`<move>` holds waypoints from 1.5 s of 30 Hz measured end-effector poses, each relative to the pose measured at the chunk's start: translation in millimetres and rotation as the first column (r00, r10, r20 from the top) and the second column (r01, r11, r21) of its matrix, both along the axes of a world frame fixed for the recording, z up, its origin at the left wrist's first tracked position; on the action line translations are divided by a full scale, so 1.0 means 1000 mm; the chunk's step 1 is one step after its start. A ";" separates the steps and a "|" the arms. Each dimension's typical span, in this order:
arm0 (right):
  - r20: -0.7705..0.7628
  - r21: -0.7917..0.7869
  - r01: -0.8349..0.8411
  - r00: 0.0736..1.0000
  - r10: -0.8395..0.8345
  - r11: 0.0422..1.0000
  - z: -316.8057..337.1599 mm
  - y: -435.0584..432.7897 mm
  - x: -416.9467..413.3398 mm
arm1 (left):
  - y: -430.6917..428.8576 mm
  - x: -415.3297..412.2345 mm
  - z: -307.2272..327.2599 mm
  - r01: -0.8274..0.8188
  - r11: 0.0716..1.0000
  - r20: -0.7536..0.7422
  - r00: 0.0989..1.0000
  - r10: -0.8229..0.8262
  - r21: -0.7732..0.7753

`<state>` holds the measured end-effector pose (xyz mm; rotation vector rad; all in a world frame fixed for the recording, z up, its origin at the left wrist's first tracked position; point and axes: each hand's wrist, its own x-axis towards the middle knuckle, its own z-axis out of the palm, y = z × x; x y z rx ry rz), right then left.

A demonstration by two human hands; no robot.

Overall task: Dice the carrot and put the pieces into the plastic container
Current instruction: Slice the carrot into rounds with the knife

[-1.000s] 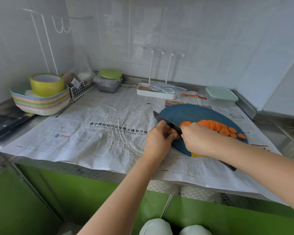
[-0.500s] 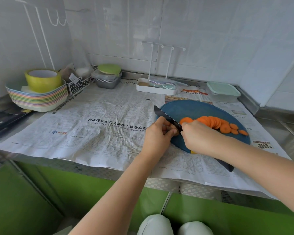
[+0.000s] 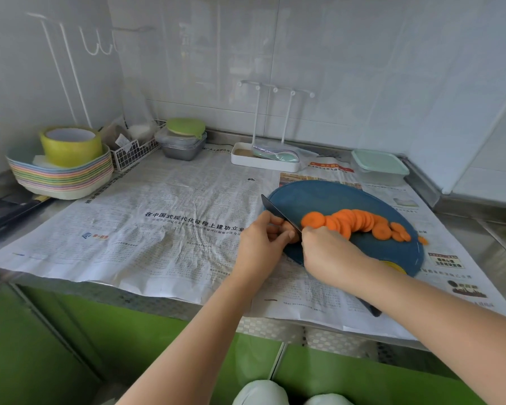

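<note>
A row of orange carrot slices (image 3: 360, 223) lies across the blue round cutting board (image 3: 327, 197). My right hand (image 3: 329, 255) grips a dark knife (image 3: 276, 211) whose blade points up-left, edge down at the left end of the slices. My left hand (image 3: 263, 244) sits just left of the blade with its fingers curled round the carrot's end piece, which is mostly hidden. The plastic container (image 3: 379, 168) with a pale green lid stands behind the board at the back right, lid on.
Newspaper (image 3: 170, 229) covers the steel counter. A stack of coloured plates (image 3: 62, 179) with a yellow bowl stands at the left, a wire basket (image 3: 135, 153) and grey boxes (image 3: 183, 144) behind. A white rack tray (image 3: 263, 159) sits at the back wall.
The knife and both hands stay at the left end of the slices; a fresh slice has fallen there. The camera has shifted slightly.
</note>
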<state>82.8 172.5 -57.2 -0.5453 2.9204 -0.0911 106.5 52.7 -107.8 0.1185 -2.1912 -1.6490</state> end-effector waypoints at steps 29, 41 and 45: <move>0.281 -0.638 0.215 0.959 -0.036 0.739 0.047 0.058 -0.013 | 0.004 0.007 0.007 -0.003 1.000 0.023 1.000 0.003 -0.002; -0.170 -0.107 -0.097 0.982 0.078 0.990 0.040 0.034 0.020 | 0.004 0.004 0.005 -0.024 1.000 -0.015 1.000 0.024 -0.003; -0.142 -0.115 -0.091 0.987 0.074 0.989 0.035 0.036 0.018 | 0.004 0.004 0.004 -0.027 0.998 -0.032 0.999 0.026 -0.049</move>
